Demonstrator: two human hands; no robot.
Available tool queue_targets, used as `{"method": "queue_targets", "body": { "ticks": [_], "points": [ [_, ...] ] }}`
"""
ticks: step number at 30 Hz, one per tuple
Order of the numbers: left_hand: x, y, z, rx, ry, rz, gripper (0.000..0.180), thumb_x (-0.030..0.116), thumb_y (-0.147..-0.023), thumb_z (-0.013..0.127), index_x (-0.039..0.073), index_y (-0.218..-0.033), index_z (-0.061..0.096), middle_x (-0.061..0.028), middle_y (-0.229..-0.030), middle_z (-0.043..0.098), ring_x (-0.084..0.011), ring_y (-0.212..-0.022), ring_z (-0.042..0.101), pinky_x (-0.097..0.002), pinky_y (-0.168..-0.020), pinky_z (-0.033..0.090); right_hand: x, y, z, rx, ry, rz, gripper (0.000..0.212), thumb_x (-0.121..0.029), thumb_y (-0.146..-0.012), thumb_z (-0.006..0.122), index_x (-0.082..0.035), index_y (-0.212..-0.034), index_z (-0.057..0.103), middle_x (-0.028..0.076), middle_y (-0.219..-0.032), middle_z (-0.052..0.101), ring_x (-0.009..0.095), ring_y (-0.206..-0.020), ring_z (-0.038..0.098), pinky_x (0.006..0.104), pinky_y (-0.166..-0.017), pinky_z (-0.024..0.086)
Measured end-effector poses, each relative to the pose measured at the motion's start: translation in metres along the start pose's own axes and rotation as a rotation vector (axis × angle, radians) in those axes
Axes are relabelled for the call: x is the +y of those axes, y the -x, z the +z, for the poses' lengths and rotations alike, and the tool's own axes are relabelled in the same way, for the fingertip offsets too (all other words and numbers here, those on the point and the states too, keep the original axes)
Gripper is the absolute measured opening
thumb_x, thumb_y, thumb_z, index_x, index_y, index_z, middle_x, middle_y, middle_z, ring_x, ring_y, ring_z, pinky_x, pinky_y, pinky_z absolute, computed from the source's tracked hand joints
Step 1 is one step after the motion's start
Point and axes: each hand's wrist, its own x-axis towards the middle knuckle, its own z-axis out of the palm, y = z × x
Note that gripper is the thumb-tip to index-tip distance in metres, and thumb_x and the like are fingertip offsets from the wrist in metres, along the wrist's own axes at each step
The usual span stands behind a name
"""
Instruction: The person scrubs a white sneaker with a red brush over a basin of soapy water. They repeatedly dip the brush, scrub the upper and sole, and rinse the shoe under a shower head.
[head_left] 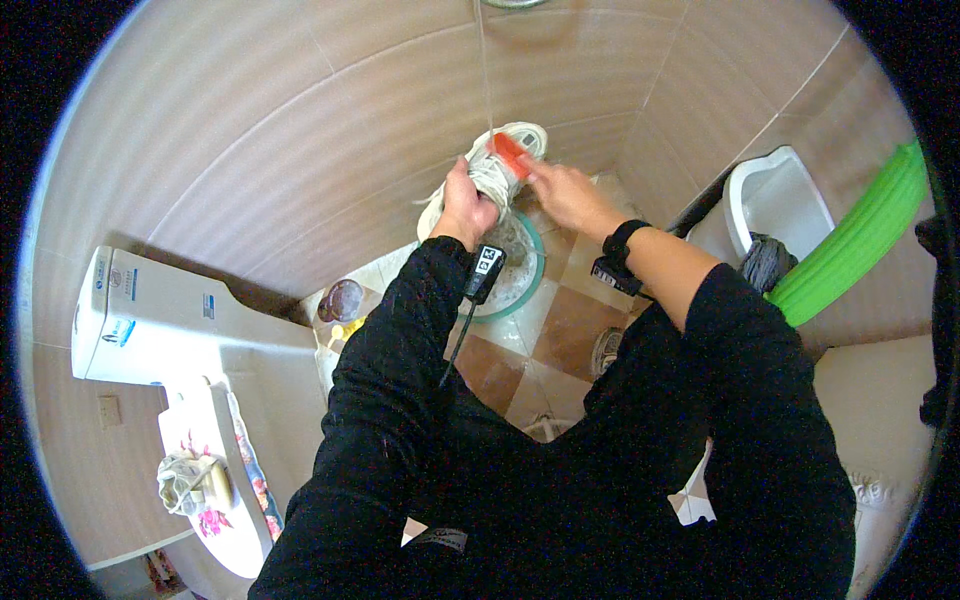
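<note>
The white shoe [488,184] was held up ahead of the person's body, between the two hands and in front of a pale tiled wall [400,110], with its loose white laces showing on top. The left hand [470,208] gripped it from the near left side, thumb along one edge. The right hand [567,195], just to the right of the shoe, was closed around a red brush [510,156], whose blurred head lay over the shoe's far part and appeared to touch it. A thin pale line [484,70] came down from above and beyond the hands toward the shoe; whether it was water or a hose could not be told. Below the hands, a basin with a green rim [541,258] stood on the checkered tile floor [567,325], with foamy water [520,262] inside. A black device [485,274] sat at the left wrist, and a black band [622,240] circled the right one. Well to the left of the left hand was a white toilet [215,330], and on its flower-patterned lid [215,425] lay a pale shoe-like item [188,482]. Well to the right of the right hand, a green ridged object [860,235] slanted beside a white fixture [785,200] and a dark bundle [768,262].
</note>
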Motion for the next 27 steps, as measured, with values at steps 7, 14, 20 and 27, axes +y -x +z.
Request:
{"method": "queue_targets", "body": {
  "ticks": [7, 14, 20, 27],
  "points": [
    [0.008, 0.001, -0.004, -0.02, 0.016, 0.018, 0.064, 0.049, -0.108, 0.027, -0.002, -0.14, 0.047, -0.0201, -0.139, 0.057, -0.0383, -0.131, 0.052, -0.053, -0.114, 0.038, 0.006, -0.001, 0.012, 0.113, 0.012, -0.084, 0.041, -0.03, -0.102, 0.052, -0.02, -0.142, 0.055, 0.025, -0.094, 0.067, 0.044, -0.089, 0.066, 0.0532, -0.08, 0.053],
    [0.011, 0.007, 0.008, 0.034, 0.026, 0.017, 0.055, 0.043, -0.108, 0.027, 0.0, -0.129, 0.054, -0.0194, -0.131, 0.06, -0.0361, -0.121, 0.058, -0.0508, -0.111, 0.042, 0.011, -0.003, 0.015, 0.099, 0.019, -0.12, 0.038, -0.029, -0.103, 0.051, -0.019, -0.139, 0.057, 0.026, -0.092, 0.064, 0.044, -0.085, 0.066, 0.0551, -0.076, 0.054],
    [0.006, 0.01, 0.0, -0.008, -0.03, 0.028, 0.043, 0.024, -0.107, 0.034, -0.003, -0.137, 0.05, -0.0202, -0.133, 0.061, -0.0354, -0.121, 0.061, -0.049, -0.11, 0.045, 0.021, -0.016, 0.001, 0.153, 0.07, 0.093, 0.04, -0.028, -0.1, 0.057, -0.02, -0.139, 0.06, 0.026, -0.094, 0.068, 0.042, -0.088, 0.068, 0.0521, -0.081, 0.054],
    [0.003, 0.012, -0.034, 0.081, -0.286, -0.02, 0.031, 0.01, -0.101, 0.049, -0.005, -0.126, 0.057, -0.0169, -0.12, 0.067, -0.0297, -0.11, 0.066, -0.0411, -0.098, 0.052, 0.023, -0.019, 0.007, 0.034, 0.019, 0.035, 0.038, -0.027, -0.1, 0.053, -0.02, -0.136, 0.063, 0.026, -0.096, 0.07, 0.044, -0.088, 0.068, 0.0536, -0.081, 0.055]
  ]
}}
